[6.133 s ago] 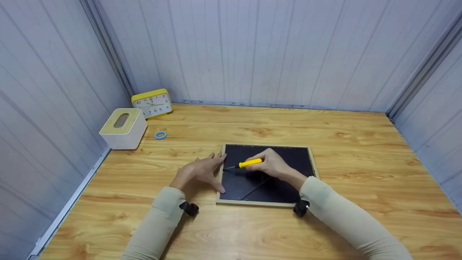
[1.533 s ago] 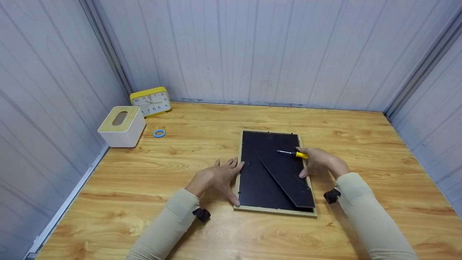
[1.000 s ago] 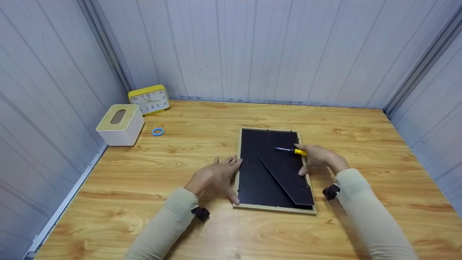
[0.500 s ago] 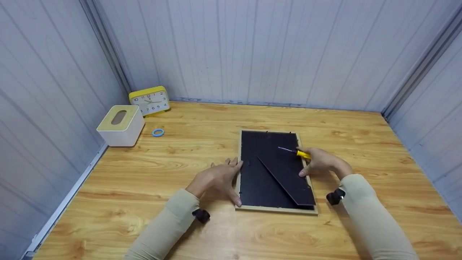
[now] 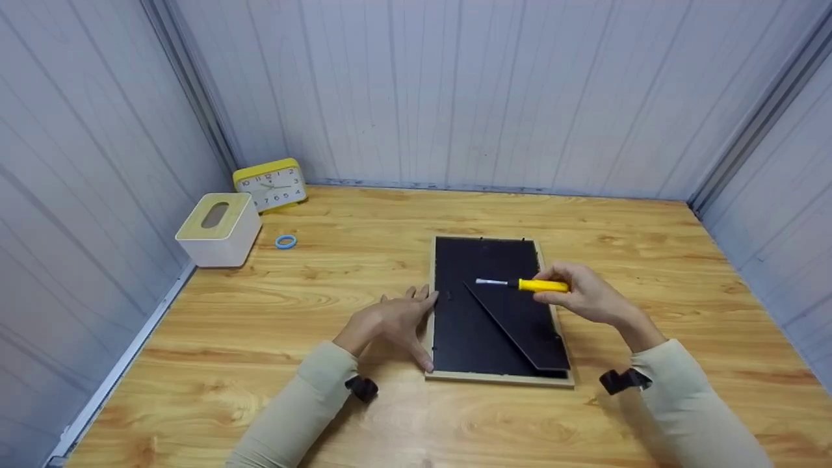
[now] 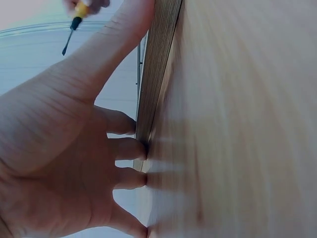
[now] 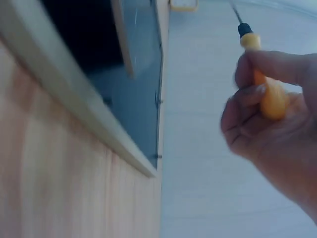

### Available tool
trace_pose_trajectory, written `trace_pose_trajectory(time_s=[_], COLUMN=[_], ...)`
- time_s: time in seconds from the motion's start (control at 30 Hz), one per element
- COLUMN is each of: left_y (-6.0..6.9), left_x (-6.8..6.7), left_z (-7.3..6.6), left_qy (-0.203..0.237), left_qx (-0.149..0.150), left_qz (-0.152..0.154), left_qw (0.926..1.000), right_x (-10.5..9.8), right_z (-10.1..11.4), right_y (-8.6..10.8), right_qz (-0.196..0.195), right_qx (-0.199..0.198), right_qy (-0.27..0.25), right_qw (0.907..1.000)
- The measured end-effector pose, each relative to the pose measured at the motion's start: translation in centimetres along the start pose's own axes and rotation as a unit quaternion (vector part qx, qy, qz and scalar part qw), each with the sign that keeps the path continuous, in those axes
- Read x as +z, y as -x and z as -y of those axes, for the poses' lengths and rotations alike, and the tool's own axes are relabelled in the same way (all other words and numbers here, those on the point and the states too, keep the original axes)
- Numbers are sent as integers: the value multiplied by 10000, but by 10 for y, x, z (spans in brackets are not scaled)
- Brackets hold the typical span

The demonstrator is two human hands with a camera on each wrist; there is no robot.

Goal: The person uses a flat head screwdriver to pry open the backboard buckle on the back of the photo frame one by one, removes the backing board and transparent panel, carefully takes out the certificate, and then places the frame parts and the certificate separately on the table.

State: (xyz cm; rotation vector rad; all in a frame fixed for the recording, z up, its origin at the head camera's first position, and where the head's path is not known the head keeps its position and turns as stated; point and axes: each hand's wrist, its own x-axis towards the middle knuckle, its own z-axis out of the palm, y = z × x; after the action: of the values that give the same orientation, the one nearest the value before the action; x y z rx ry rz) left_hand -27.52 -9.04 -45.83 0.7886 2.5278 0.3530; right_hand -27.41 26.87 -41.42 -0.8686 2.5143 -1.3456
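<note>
A picture frame [image 5: 497,375] with a pale wood border lies on the table, its black back up and its stand flap [image 5: 523,328] slightly raised. Along the left border rests my left hand [image 5: 393,325], fingers spread, thumb near the lower left corner; in the left wrist view its fingertips [image 6: 131,148] touch the border and table. My right hand [image 5: 588,296] grips the yellow handle of a screwdriver [image 5: 543,286] above the frame's right side. The shaft points left and stays clear of the backing. Small dark tabs stick up along the frame's edges in the right wrist view.
At the back left stand a yellow clock [image 5: 273,185] and a white tissue box [image 5: 221,244] with a wood-look lid. A blue ring [image 5: 285,242] lies near them. Panelled walls [image 5: 455,97] close off the table's back and sides.
Over several seconds the frame has turned from lying wide to standing lengthwise. In the last half second my right hand has left its right edge and lifted with the screwdriver. My left hand stays put.
</note>
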Motion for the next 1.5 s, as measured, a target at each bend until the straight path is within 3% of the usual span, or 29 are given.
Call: trace_pose_trajectory(time_s=[0.13,0.23,0.4,0.57,1.0,1.5], left_y=[0,0,1,1,0,-3], left_x=[-1,-1,1,0,0,1], left_z=[0,0,0,-1,0,-3], left_qy=[-9,6,7,42,48,6], left_qx=[-76,-84,-77,-86,18,-156], left_qz=[-1,8,-2,7,65,0], left_qw=[10000,10000,10000,10000,10000,9999], right_x=[8,18,37,53,88,96], right_z=[2,-1,-2,-3,-7,3], right_y=[2,3,2,-1,-2,-7], right_qz=[-100,-86,157,293,114,40], right_qx=[-449,-543,-463,-104,413,589], right_qy=[-551,-759,-918,-1084,-935,-508], right_qw=[9974,9956,9946,9936,9947,9970])
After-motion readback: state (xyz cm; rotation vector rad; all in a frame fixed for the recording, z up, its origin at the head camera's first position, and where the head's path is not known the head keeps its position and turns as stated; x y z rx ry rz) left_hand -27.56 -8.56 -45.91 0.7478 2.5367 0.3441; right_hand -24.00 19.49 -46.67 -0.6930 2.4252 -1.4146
